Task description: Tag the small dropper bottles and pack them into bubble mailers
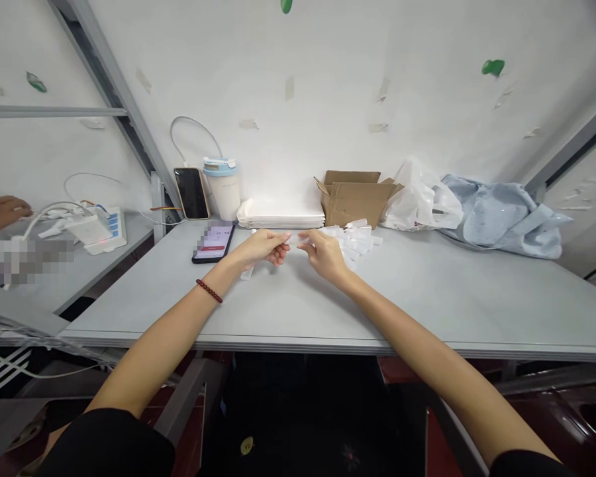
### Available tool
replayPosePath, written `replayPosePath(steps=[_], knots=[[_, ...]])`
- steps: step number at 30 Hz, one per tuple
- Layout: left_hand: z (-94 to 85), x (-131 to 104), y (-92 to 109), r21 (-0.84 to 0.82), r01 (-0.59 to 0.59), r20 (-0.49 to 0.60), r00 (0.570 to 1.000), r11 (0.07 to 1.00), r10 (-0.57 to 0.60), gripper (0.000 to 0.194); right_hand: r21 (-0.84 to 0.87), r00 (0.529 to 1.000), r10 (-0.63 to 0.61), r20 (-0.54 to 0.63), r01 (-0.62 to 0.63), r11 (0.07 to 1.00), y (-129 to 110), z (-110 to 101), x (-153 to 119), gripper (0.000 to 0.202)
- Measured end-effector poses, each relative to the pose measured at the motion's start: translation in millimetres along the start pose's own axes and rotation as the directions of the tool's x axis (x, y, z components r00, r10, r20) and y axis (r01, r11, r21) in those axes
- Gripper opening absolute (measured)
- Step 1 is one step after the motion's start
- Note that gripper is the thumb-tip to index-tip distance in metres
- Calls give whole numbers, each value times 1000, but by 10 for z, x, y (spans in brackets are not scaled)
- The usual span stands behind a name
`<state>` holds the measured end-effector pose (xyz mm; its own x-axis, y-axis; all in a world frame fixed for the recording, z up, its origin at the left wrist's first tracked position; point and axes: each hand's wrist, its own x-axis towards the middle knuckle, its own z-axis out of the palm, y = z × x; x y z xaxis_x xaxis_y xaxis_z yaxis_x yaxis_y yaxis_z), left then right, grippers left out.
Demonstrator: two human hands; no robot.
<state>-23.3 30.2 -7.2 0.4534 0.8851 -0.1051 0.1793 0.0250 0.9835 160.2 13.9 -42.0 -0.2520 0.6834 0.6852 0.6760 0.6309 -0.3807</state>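
White wall (328,86) with scraps of tape rises behind a long, smooth grey table (427,298). Just above its surface, a small, whitish translucent plastic piece (294,242) lies between the two hands. The left hand's (268,247) thumb and curled fingers pinch its left end; the right hand's (324,253) thumb and forefinger grasp its right end, though blur softens the exact contact. Loose, similar whitish plastic pieces (360,242) lie spread just beyond the right hand, before an open brown cardboard box (352,205).

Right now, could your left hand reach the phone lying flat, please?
Probably yes: nothing visible blocks the way to the flat phone, though the left hand seems occupied with a clear piece.
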Motion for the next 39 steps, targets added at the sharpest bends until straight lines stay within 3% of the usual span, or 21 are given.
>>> replayPosePath(steps=[9,17,26,35,39], knots=[[50,-38,30,87,-192,-85,976,978,199,38,59,998,32,47,-34,998,60,-41,18,12],[23,-40,36,56,-49,-6,999,997,50,51,11,1000,-24,2,24,1000,21,-17,12,13],[18,-38,33,111,-208,-45,976,972,214,37,97,995,76,63,-82,992,4,-40,7,13],[19,-48,52,88,-97,-23,995,991,99,47,96,999,5,33,-9,995,-4,-13,7,10],[107,-59,72,94,-122,-72,989,988,129,43,79,995,42,90,-49,996,-12,-23,13,24]])
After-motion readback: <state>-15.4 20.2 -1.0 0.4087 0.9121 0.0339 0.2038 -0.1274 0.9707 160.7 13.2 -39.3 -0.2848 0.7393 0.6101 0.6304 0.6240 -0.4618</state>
